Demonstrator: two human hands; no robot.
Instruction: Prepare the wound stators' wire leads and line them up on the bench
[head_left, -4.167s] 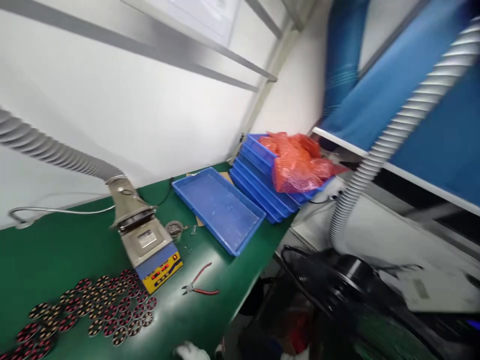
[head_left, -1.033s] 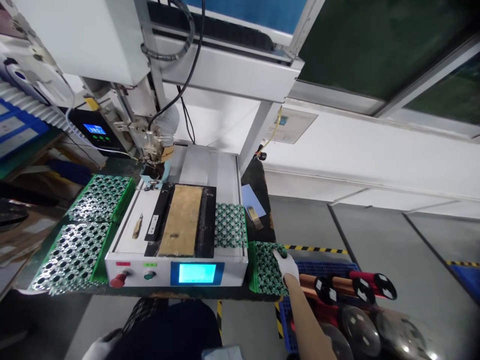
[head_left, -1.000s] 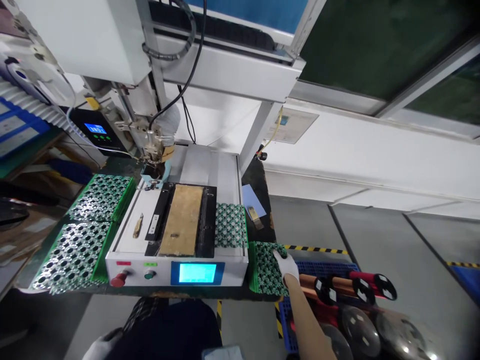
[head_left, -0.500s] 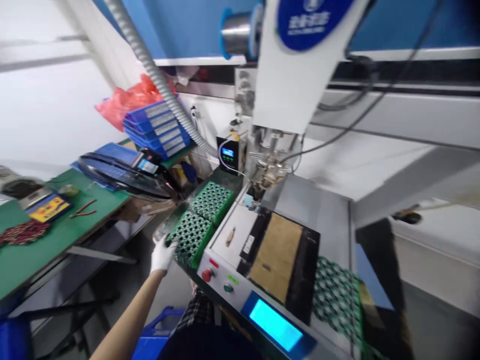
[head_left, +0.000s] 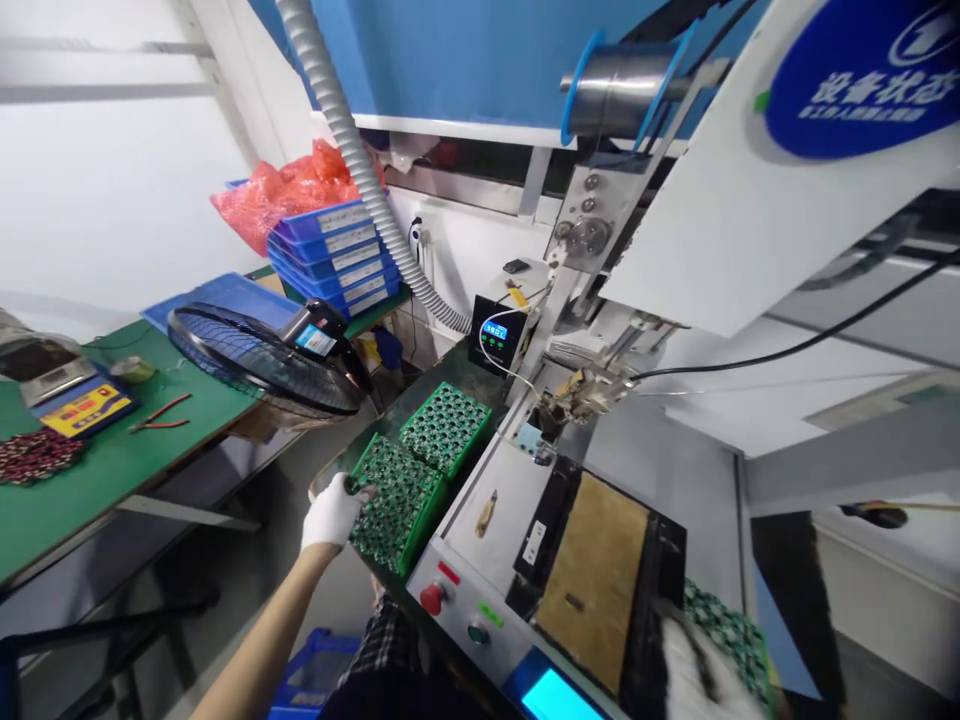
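Two green circuit board panels (head_left: pixel 397 495), dotted with holes and edged in bright green, lie end to end left of a bench machine (head_left: pixel 480 570). My left hand (head_left: pixel 334 512), in a white glove with bare fingertips, is closed over the left edge of the nearer panel. At lower right, my gloved right hand (head_left: pixel 701 665) is smeared by motion. It is beside another green circuit board panel (head_left: pixel 731 630), partly covering it; whether it touches the panel I cannot tell. The machine's tan pad (head_left: pixel 596 570) lies between my hands.
A soldering head (head_left: pixel 592 390) hangs over the machine, with a wire spool (head_left: pixel 626 90) above. Red (head_left: pixel 433 598) and green buttons (head_left: pixel 477 632) sit on its front. A fan (head_left: pixel 262 360) stands at left beside a green table (head_left: pixel 187 440) holding stacked blue trays (head_left: pixel 337 255) and pliers (head_left: pixel 161 415).
My right hand has come into view at lower right, over the right-hand panel. The view has shifted, and the machine now appears further right. My left hand stays at the nearer panel's edge.
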